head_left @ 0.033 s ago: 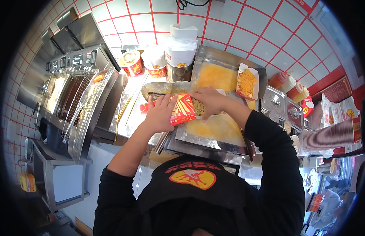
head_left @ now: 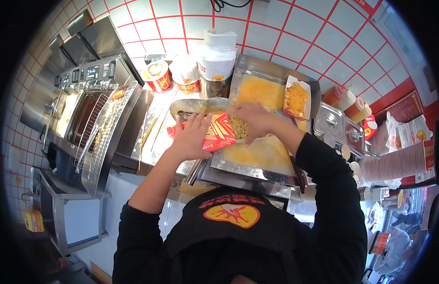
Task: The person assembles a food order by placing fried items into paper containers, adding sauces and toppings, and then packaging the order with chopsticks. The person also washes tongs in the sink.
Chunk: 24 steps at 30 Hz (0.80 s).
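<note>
A red paper food box [head_left: 220,134] with yellow rays on its lid lies across the counter in front of me. Its right part is uncovered and shows greenish-tan crumbly food [head_left: 239,128]. My left hand [head_left: 192,137] spans the lid, fingers over the far side and thumb by the near edge. At the uncovered end, my right hand [head_left: 253,120] grips the box from above; its fingertips are blurred and partly hidden. Just behind sits a metal scoop-shaped tray [head_left: 200,105] with a dark-handled tool, partly covered by the box.
A metal tray [head_left: 283,176] with yellow powder extends under the box. Beyond it stands an open carton [head_left: 297,99] of orange-coated food. Sauce bottles [head_left: 344,101] and lidded metal pans [head_left: 329,120] line the right. Skewers [head_left: 147,135] lie left, near a fryer [head_left: 82,111] with a wire rack.
The lid end of the box has shifted very slightly under my left hand. My right fingers have moved a little and look more blurred.
</note>
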Tool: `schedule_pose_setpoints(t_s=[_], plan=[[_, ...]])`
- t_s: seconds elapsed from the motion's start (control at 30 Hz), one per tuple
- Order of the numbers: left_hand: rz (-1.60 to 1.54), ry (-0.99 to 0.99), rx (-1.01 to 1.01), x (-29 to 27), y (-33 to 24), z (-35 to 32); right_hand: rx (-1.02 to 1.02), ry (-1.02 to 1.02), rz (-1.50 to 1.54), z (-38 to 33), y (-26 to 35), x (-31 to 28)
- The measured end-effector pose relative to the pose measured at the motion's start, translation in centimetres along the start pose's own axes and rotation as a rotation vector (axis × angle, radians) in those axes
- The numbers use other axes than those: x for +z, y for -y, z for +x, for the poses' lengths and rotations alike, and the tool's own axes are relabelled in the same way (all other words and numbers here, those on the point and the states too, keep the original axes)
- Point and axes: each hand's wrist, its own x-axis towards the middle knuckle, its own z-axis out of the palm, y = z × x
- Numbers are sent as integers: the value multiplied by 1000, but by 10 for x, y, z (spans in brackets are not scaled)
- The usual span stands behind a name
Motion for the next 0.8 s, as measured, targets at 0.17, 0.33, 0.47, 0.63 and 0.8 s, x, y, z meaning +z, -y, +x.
schedule_pose_setpoints(t_s=[0.17,0.33,0.47,0.63,0.8], plan=[[-906,-287,-188,16,59,-16,189,-10,-85,-32,-27,-2],[-1933,-424,-451,65,58,-7,152,104,76,-25,-40,1],[-2017,-434,-293,69,27,12,16,13,115,-8,-22,7],[-2170,-386,-280,67,16,21,-40,-136,294,-15,-29,8],[-2074,-546,-270,82,20,17,106,-399,1188,-20,-52,41]])
